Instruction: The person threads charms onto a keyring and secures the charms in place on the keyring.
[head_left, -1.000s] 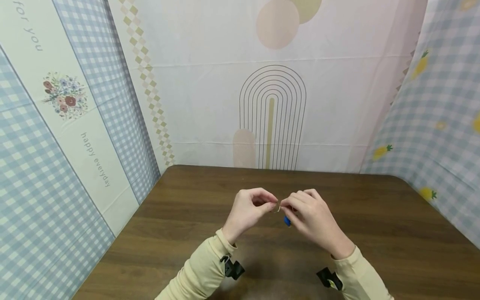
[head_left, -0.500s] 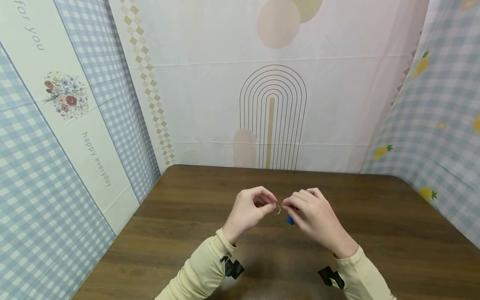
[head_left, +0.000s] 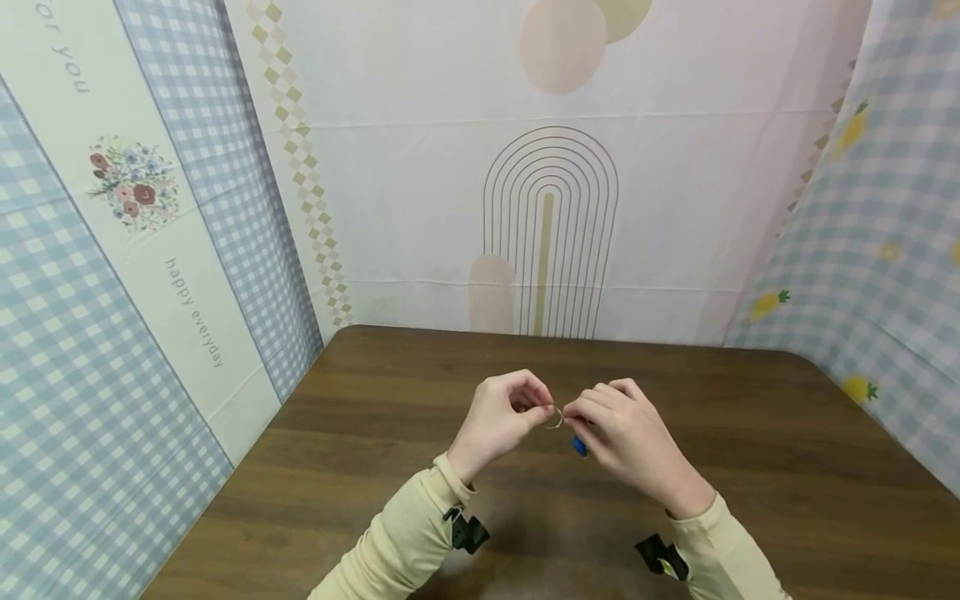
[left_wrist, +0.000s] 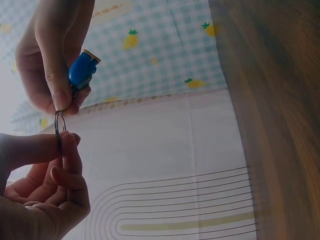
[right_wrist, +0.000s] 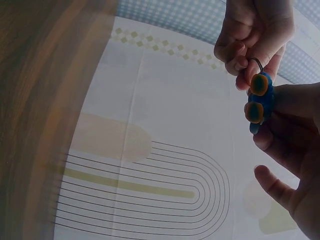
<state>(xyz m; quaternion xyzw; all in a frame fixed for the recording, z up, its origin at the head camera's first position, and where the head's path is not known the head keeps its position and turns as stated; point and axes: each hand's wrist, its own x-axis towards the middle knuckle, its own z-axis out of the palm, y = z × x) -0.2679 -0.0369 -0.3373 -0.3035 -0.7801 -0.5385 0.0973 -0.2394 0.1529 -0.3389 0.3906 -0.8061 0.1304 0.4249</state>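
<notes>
Over the table my left hand (head_left: 495, 421) pinches a thin metal key ring (left_wrist: 56, 126) between thumb and index finger. Facing it, my right hand (head_left: 621, 433) has its thumb and index fingertips right at the opposite side of the ring. From those right fingers hangs a small blue charm (left_wrist: 81, 71), with a bit of metal link showing at its end. Two orange-rimmed dark ovals mark the charm's face in the right wrist view. The link between charm and ring is mostly hidden by the right fingertips.
Below both hands spreads a brown wooden table (head_left: 390, 392). A pale printed cloth (head_left: 405, 208) hangs behind it, with checked cloths at the left and right. Each sleeve carries a black wrist mount (head_left: 468, 533).
Half a second ago a small gap separated the right fingertips from the ring; now they meet its edge. The right hand has shifted slightly left, while the left hand keeps its pinch.
</notes>
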